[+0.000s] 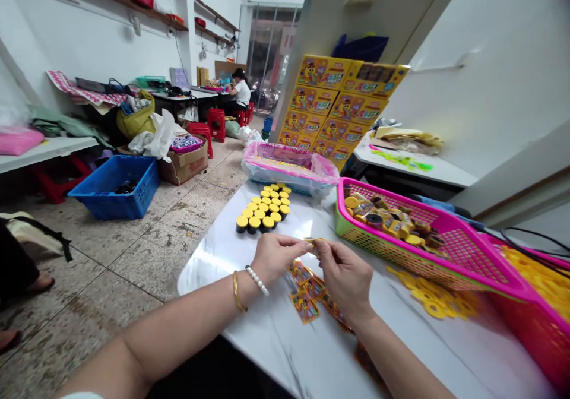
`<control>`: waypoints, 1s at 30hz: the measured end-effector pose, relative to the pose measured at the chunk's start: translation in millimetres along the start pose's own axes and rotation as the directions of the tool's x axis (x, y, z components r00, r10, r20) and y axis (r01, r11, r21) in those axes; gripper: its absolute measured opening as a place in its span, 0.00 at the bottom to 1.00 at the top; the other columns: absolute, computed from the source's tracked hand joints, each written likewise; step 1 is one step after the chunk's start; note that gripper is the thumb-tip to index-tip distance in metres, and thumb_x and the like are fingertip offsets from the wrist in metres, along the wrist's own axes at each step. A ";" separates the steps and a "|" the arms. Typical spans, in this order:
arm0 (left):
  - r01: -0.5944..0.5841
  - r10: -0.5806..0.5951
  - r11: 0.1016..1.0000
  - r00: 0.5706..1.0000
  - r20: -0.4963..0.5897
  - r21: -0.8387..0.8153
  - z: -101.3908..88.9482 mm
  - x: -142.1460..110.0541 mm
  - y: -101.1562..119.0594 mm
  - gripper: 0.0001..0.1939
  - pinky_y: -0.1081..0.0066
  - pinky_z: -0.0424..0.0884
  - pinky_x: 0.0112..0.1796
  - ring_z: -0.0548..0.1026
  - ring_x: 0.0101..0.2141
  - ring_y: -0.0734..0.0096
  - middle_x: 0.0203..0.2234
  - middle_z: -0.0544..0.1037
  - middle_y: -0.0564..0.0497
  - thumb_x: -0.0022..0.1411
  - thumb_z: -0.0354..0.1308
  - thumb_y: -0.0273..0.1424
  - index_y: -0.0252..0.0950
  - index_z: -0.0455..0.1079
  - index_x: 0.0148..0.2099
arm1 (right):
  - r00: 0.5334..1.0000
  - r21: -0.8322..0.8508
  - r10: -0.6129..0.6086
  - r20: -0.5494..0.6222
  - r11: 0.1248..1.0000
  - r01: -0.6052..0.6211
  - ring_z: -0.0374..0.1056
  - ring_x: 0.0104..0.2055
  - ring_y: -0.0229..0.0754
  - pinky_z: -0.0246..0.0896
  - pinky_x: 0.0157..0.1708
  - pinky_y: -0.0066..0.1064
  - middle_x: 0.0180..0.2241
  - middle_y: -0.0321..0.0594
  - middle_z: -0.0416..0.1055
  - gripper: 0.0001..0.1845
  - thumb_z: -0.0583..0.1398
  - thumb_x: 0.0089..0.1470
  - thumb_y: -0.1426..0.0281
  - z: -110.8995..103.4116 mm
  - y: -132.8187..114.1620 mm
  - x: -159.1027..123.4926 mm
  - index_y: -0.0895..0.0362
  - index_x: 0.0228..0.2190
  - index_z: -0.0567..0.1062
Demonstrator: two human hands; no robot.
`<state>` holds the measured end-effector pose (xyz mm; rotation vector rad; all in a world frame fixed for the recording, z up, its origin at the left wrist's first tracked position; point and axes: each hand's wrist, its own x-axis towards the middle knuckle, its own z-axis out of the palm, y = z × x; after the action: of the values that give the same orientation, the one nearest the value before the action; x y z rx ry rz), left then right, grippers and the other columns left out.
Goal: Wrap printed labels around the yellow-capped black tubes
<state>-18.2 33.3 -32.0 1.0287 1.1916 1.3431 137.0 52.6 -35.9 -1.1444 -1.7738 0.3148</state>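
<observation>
Over the white marbled table [214, 262], my left hand [274, 259] and my right hand [347, 277] meet fingertip to fingertip. Both pinch a small, thin yellowish piece [316, 240]; its kind is too small and covered to make out. Below the hands lie several orange printed square cards or packets [305, 307], partly hidden by my right hand and forearm. Beyond my left hand, small black jars with yellow lids [267, 223] stand upright in rows. Several flat yellow plastic rings [434, 309] are spread on the table right of my right hand.
A pink and green basket [401, 256] holds wrapped jars. Another basket of yellow pieces [541, 280] stands at far right. A plastic-lined pink basket [289, 176] sits behind the jars, before stacked yellow boxes [312, 99]. A blue crate [118, 200] is on the floor; a person [241, 93] sits farther back.
</observation>
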 end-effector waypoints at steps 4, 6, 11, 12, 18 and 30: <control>-0.061 0.063 0.998 0.996 -0.060 0.029 -1.1 3.3 -2.6 0.07 0.69 0.72 0.37 0.77 0.34 0.65 0.27 0.82 0.46 0.49 0.71 0.33 0.35 0.84 0.31 | 0.999 0.033 0.018 0.043 0.999 -0.019 0.68 0.24 0.41 0.60 0.27 0.31 0.23 0.39 0.76 0.21 0.58 0.62 0.54 -1.8 -8.1 -2.1 0.55 0.29 0.80; -0.030 0.028 0.998 0.999 -0.038 -0.051 -2.5 5.6 -2.2 0.07 0.68 0.72 0.36 0.77 0.32 0.65 0.26 0.82 0.46 0.49 0.71 0.32 0.33 0.83 0.29 | 0.997 0.012 0.011 0.080 1.000 -0.012 0.66 0.23 0.40 0.59 0.26 0.31 0.21 0.38 0.73 0.21 0.58 0.62 0.55 -2.6 -6.7 -2.9 0.55 0.27 0.79; 0.030 -0.041 0.992 0.995 -0.091 -0.123 -6.6 7.9 4.2 0.12 0.74 0.62 0.23 0.64 0.19 0.78 0.15 0.73 0.53 0.53 0.69 0.37 0.31 0.81 0.28 | 0.976 0.000 0.009 0.217 1.000 -0.009 0.62 0.20 0.38 0.56 0.24 0.30 0.17 0.34 0.68 0.19 0.58 0.60 0.58 -2.5 -0.2 -4.3 0.55 0.23 0.77; 0.038 -0.046 0.993 0.996 -0.073 -0.112 -6.8 7.8 5.5 0.12 0.74 0.60 0.22 0.62 0.18 0.80 0.15 0.72 0.54 0.52 0.70 0.37 0.31 0.80 0.28 | 0.976 0.010 0.019 0.217 1.000 -0.022 0.63 0.20 0.38 0.56 0.24 0.30 0.18 0.35 0.69 0.18 0.58 0.60 0.58 -2.9 0.2 -3.8 0.55 0.23 0.77; 0.148 -0.146 0.974 0.989 0.026 -0.172 -7.0 11.6 6.0 0.13 0.75 0.53 0.19 0.60 0.15 0.83 0.13 0.68 0.58 0.46 0.73 0.33 0.31 0.73 0.23 | 0.937 0.180 0.053 0.345 0.976 -0.121 0.65 0.21 0.39 0.60 0.23 0.30 0.19 0.36 0.71 0.16 0.60 0.56 0.58 -5.5 11.5 21.4 0.56 0.25 0.77; 0.292 -0.280 0.928 0.956 0.085 -0.233 -11.0 12.4 5.8 0.15 0.77 0.54 0.20 0.67 0.19 0.81 0.16 0.70 0.57 0.40 0.78 0.33 0.33 0.76 0.27 | 0.961 -0.001 -0.007 0.278 1.000 0.008 0.66 0.19 0.50 0.53 0.21 0.41 0.22 0.47 0.74 0.16 0.70 0.36 0.52 79.0 41.6 98.7 0.47 0.23 0.76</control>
<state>-31.3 44.5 -28.2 0.6795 1.0618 1.1894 86.0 175.2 -44.8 -1.1377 -2.0222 0.4890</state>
